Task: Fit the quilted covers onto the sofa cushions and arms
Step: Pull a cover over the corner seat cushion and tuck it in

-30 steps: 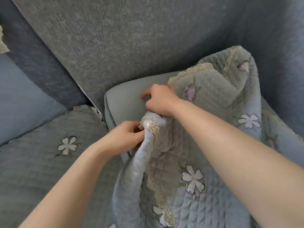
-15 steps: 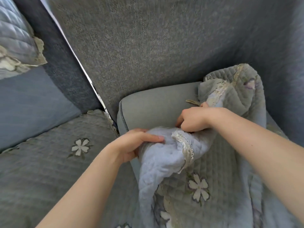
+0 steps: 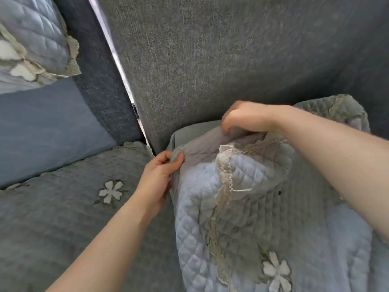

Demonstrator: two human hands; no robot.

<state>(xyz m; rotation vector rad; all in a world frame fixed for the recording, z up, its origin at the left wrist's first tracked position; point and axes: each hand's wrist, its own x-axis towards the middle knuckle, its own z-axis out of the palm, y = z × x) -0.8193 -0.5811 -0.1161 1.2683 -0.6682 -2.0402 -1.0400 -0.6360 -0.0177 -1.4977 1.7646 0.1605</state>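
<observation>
A pale blue quilted cover (image 3: 248,207) with lace trim and white flower appliqués lies bunched over the right seat cushion (image 3: 195,131), whose bare grey-green back corner shows. My left hand (image 3: 160,175) pinches the cover's left edge at the cushion's corner. My right hand (image 3: 250,119) grips the cover's upper edge near the back of the seat. Part of the cover is folded over, showing its smooth underside.
The left seat cushion (image 3: 63,207) wears a fitted quilted cover with a white flower. A grey sofa back (image 3: 210,60) rises behind. A blue pillow (image 3: 42,127) and another quilted cover (image 3: 31,39) sit at upper left. A narrow gap (image 3: 126,85) separates the sofa sections.
Both hands have spread apart along the cover's edge: the left one moved to the cushion's left corner, the right one toward the back. The cover's edge now stretches between them.
</observation>
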